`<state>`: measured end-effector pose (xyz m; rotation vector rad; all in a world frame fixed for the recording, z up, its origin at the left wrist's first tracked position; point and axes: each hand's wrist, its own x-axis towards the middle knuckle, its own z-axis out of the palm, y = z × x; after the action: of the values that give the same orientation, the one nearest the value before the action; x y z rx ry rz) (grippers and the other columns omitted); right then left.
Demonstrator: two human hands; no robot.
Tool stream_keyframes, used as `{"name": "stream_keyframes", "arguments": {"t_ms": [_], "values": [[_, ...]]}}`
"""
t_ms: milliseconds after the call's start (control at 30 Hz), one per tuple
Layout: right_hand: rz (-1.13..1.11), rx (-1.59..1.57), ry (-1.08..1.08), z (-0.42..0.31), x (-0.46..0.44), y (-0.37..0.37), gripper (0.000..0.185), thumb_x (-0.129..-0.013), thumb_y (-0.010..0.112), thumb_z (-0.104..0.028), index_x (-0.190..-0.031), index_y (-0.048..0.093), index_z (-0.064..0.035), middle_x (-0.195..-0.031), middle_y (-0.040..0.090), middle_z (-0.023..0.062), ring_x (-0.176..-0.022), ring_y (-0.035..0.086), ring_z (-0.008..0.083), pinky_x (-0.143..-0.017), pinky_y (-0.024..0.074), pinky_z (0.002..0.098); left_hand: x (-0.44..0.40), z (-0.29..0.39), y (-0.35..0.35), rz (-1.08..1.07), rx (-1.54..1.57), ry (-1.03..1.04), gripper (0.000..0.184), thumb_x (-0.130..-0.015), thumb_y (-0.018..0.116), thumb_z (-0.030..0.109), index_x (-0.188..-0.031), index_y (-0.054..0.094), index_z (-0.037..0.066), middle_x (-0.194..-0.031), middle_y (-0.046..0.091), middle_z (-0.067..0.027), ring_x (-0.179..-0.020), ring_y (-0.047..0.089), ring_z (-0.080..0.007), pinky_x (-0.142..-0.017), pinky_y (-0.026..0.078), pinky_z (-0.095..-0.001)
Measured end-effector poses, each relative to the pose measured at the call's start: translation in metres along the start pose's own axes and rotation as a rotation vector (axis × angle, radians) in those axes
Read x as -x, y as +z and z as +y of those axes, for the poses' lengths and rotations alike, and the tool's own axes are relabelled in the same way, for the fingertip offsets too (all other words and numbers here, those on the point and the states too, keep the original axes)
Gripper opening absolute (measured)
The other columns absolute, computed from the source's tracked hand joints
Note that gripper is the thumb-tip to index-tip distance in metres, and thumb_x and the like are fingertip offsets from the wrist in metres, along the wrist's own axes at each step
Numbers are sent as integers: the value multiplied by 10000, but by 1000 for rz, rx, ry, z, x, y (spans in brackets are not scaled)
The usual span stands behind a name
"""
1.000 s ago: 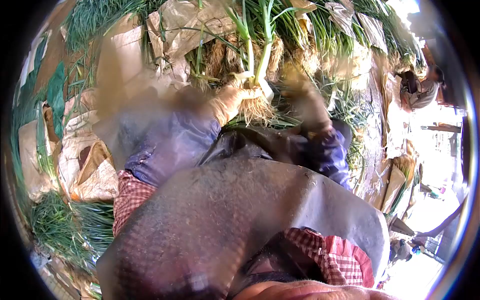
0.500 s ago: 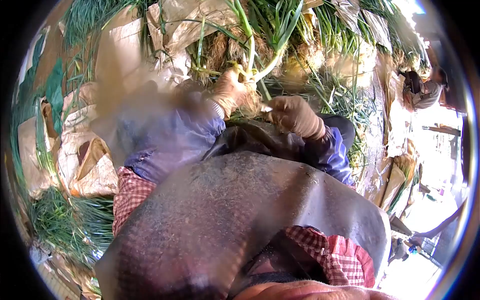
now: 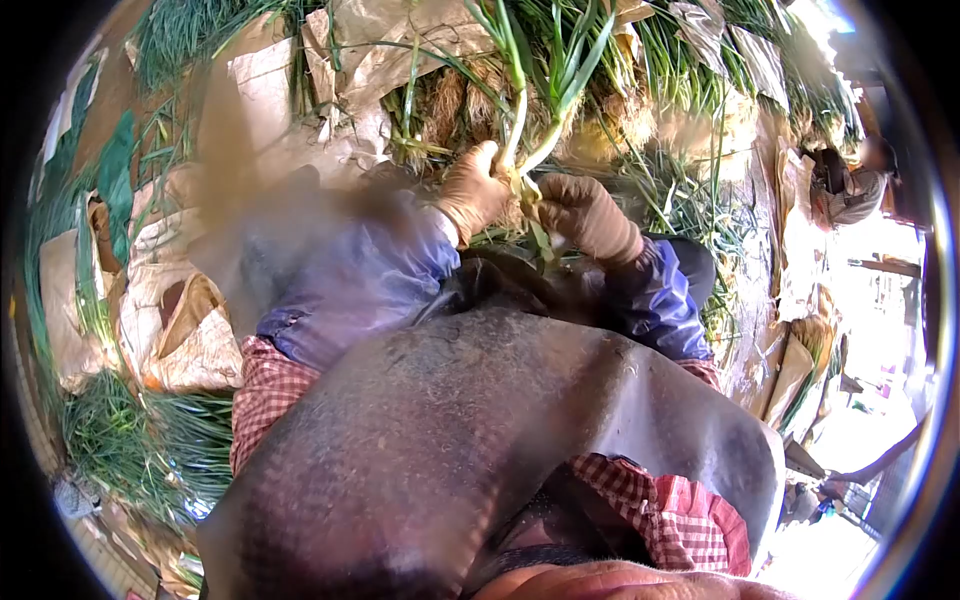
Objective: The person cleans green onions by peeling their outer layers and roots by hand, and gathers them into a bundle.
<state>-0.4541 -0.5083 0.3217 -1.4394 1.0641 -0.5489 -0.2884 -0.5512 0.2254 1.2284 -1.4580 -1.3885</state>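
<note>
My left hand (image 3: 474, 193), in a tan glove, is closed around the lower end of a spring onion plant (image 3: 518, 110). Its two pale stalks spread apart above the grip, and their green leaves point away from me. Close beside it, my right hand (image 3: 588, 215) in a brownish glove has its fingers pinched together at the plant's base. A pale green strip of leaf (image 3: 541, 240) hangs down from those fingertips. The root end is mostly hidden between the two hands.
Bundled spring onions with bushy roots (image 3: 630, 110) lie beyond my hands, with loose green leaves (image 3: 690, 215) to the right. More greens (image 3: 130, 440) and brown paper sacking (image 3: 170, 330) are at left. A dark apron (image 3: 450, 400) covers my lap. Another person (image 3: 850, 190) sits far right.
The plant has shifted slightly right, with its stalks closer together. My right hand has moved up against its base, and a leaf strip now dangles below the fingertips.
</note>
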Motion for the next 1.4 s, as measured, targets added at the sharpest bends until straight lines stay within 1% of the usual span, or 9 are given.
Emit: {"name": "stream_keyframes", "arguments": {"t_ms": [100,233,400,500,533,633,767,1167,1400], "values": [[36,227,221,6,4,-17,160,-830,642,-93,-962,621,-4,-764,591,-23,-673,512,68,-598,446,251,4,15,-7,-221,725,-159,101,-845,506,-35,-928,542,11,-857,631,-108,-724,598,-162,-645,509,-255],[273,-216,52,41,-12,-39,278,-858,628,-132,-1105,586,-12,-839,625,8,-724,566,79,-619,478,228,17,29,-10,-339,1227,-308,261,-786,542,-88,-1034,585,-16,-967,621,-150,-779,609,-160,-705,532,-229],[108,-757,-84,16,-32,-15,570,-833,598,-490,-1185,527,-47,-985,624,75,-819,582,169,-717,438,276,13,12,6,-546,1493,-308,412,-733,526,-78,-1144,539,-77,-975,592,-196,-741,579,-159,-647,509,-215],[66,-547,-58,39,-53,-29,442,-822,657,-394,-1076,610,-35,-805,633,46,-644,560,114,-557,429,225,18,26,4,-289,1021,-128,351,-781,607,17,-1130,577,-14,-993,618,-79,-811,580,-149,-760,493,-231],[226,-208,28,37,-51,-28,334,-820,684,-307,-995,647,-25,-749,638,25,-631,578,101,-546,455,221,20,23,7,-206,1051,-318,297,-798,650,65,-1088,602,24,-939,626,-13,-877,586,-142,-815,481,-245],[271,23,-101,12,-48,-6,286,-808,706,-221,-993,639,-14,-825,664,49,-717,589,102,-619,488,241,27,20,10,-224,897,-216,236,-818,677,138,-1011,607,23,-969,626,-36,-900,598,-145,-808,498,-288],[-42,-717,-41,3,-53,-25,389,-824,669,-299,-1046,614,17,-936,636,69,-754,611,140,-663,493,243,45,47,10,-518,1208,-316,312,-843,657,208,-1053,536,11,-860,596,-43,-806,595,-165,-743,505,-294],[366,-643,-98,21,-59,-16,201,-856,631,-179,-965,629,-11,-805,651,39,-623,587,89,-534,455,196,36,38,6,-524,1385,-254,383,-884,599,265,-1163,510,18,-898,597,-45,-811,569,-145,-652,487,-263],[280,-613,-221,-6,-15,-13,289,-832,664,-326,-883,584,-54,-685,601,29,-476,509,72,-399,385,178,23,27,-2,-366,1359,-239,336,-881,596,244,-1095,540,-8,-911,596,-113,-765,566,-159,-619,489,-274]]}}
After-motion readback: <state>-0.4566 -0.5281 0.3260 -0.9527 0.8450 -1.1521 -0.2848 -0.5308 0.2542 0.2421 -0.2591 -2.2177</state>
